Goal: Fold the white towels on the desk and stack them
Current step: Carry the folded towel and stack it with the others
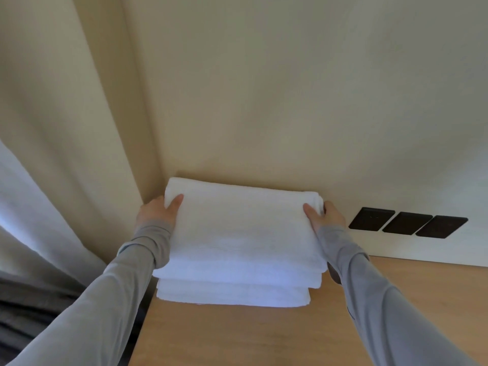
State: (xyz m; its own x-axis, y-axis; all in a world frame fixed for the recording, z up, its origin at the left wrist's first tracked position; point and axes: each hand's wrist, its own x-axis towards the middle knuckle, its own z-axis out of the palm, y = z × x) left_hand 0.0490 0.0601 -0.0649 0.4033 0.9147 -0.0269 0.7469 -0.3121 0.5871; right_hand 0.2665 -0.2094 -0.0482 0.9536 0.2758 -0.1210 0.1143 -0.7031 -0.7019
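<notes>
Left hand (158, 211) and right hand (323, 216) clasp the top towel (243, 228) by its short ends; its long axis runs hand to hand, squarely over the stack (232, 295)

Two arms in view, both in long, light grey sleeves of a soft, smooth knit fabric. The left sleeve (111, 294) runs from the near left corner and ends in a snug cuff at the wrist, bunched into small creases there. The right sleeve (383, 307) matches it (same grey, same close fit), with a faint seam along its length. Beyond each cuff, a bare left hand (155, 211) and a bare right hand (326, 216), no rings or watch showing.
</notes>
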